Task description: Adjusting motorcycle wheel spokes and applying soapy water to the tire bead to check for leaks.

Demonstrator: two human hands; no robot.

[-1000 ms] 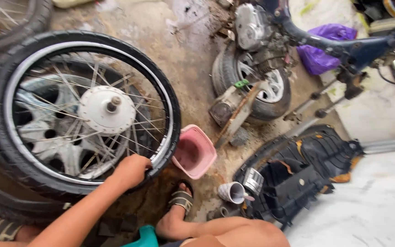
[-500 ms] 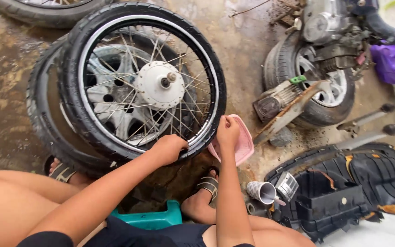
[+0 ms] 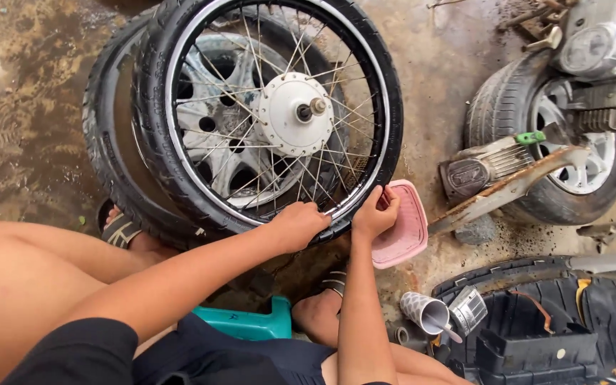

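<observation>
Two hands gripped the spoked motorcycle wheel [image 3: 272, 114] at its lower rim: the left hand [image 3: 299, 224] clenched on the tyre, the right hand [image 3: 374, 214] pinching the rim, just beside a pink tray [image 3: 404, 232].

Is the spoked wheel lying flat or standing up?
Lying flat. The spoked wheel rests atop another tyre, hub facing up; both hands grip its rim.
</observation>
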